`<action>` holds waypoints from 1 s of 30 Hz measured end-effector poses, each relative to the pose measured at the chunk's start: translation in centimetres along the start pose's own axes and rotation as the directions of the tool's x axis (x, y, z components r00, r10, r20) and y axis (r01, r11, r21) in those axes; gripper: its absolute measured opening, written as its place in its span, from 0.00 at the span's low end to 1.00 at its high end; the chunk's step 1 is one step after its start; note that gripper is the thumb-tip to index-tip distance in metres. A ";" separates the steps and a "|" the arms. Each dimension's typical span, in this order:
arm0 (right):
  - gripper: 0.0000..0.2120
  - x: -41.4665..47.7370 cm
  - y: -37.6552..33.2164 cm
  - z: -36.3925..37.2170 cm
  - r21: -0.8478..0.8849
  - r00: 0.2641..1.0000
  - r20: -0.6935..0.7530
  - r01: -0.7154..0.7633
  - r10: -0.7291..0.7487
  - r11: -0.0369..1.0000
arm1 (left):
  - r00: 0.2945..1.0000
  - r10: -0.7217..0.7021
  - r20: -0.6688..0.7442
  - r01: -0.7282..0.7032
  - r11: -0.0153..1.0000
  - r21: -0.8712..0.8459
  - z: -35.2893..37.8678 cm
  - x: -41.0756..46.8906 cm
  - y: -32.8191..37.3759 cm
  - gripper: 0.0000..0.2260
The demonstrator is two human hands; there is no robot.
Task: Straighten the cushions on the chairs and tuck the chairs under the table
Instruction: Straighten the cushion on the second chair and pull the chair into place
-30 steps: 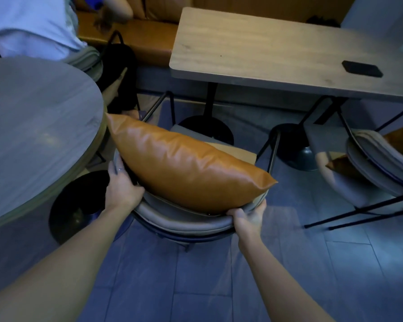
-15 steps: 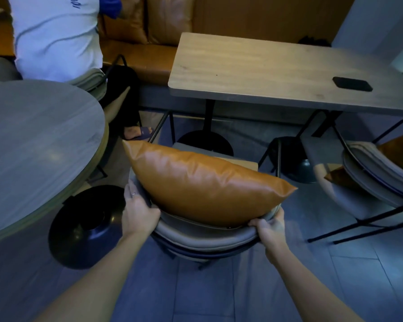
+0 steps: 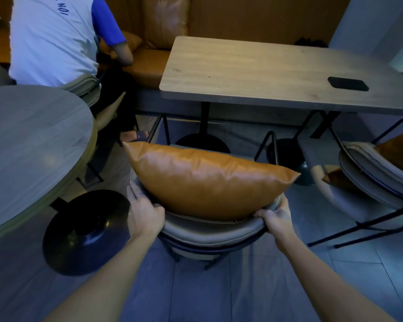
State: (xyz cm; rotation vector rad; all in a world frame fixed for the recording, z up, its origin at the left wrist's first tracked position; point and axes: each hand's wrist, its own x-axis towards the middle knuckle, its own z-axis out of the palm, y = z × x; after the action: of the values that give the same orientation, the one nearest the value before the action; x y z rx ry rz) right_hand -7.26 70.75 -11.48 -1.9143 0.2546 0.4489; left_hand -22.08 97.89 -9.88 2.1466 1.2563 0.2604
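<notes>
An orange leather cushion (image 3: 205,180) leans upright against the curved grey backrest of the chair (image 3: 209,231) right in front of me. My left hand (image 3: 143,212) grips the left end of that backrest, and my right hand (image 3: 277,219) grips its right end. The chair faces the rectangular wooden table (image 3: 261,73), its seat front near the table's black pedestal base (image 3: 201,141). A second grey chair (image 3: 368,180) with another orange cushion (image 3: 398,154) stands at the right, angled away from the table.
A round table (image 3: 33,140) with a wide black base (image 3: 84,231) crowds my left. A person in a white and blue shirt (image 3: 54,40) sits at the far left by the orange bench (image 3: 147,63). A black phone (image 3: 348,83) lies on the rectangular table.
The chair, with both hands on its backrest, has shifted rightward and nearer the rectangular table, away from the round table. The cushion stays upright. More of the seated person shows.
</notes>
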 end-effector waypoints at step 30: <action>0.63 6.0 -2.2 0.7 0.001 0.998 -0.019 0.057 -0.057 0.998 | 0.996 -0.038 -0.085 0.036 0.999 -0.017 4.3 2.5 5.1 0.30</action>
State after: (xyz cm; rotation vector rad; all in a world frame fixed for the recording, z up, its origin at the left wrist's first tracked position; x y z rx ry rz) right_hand -1.07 72.42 -12.41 -1.9203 0.2114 0.3926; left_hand -15.13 96.42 -10.47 2.1165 1.3366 0.3487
